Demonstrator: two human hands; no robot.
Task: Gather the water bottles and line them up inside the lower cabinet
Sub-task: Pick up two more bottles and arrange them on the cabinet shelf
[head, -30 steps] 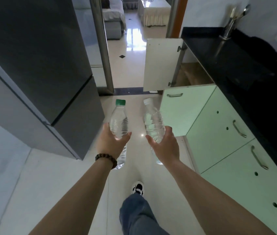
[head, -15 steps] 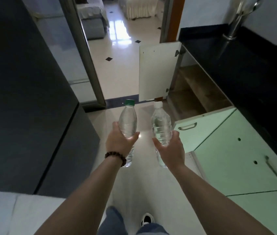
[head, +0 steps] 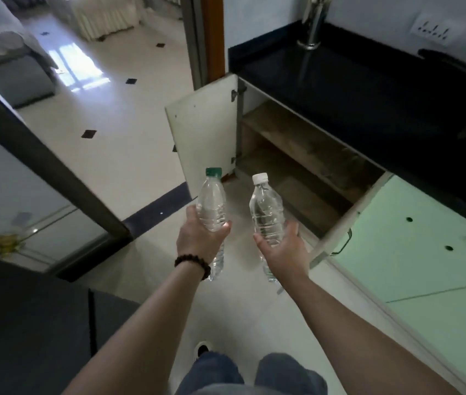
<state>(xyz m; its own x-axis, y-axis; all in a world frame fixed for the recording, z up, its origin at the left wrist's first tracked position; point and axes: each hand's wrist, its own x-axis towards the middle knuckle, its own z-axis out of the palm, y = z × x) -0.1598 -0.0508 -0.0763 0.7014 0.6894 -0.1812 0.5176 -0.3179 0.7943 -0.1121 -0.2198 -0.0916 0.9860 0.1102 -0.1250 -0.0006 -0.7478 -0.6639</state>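
My left hand [head: 199, 238] grips a clear water bottle with a green cap [head: 211, 205] around its middle, held upright in front of me. My right hand [head: 284, 249] grips a second clear bottle with a white cap [head: 266, 212], also upright, a little to the right. Just beyond the bottles stands the open lower cabinet [head: 305, 166], with a wooden shelf and a bare wooden floor inside. Its white door [head: 203, 132] swings out to the left. The bottles' lower ends are hidden behind my hands.
A second pale green door [head: 343, 223] stands ajar at the cabinet's right, beside more green fronts [head: 425, 252]. A black counter [head: 368, 89] with a steel tap [head: 313, 27] runs above. A dark fridge [head: 26, 323] is at left. A doorway [head: 194, 38] leads to a tiled room.
I have walked forward with both bottles; the open cabinet is now much closer and its inside is in full view. Both hands keep their grip.
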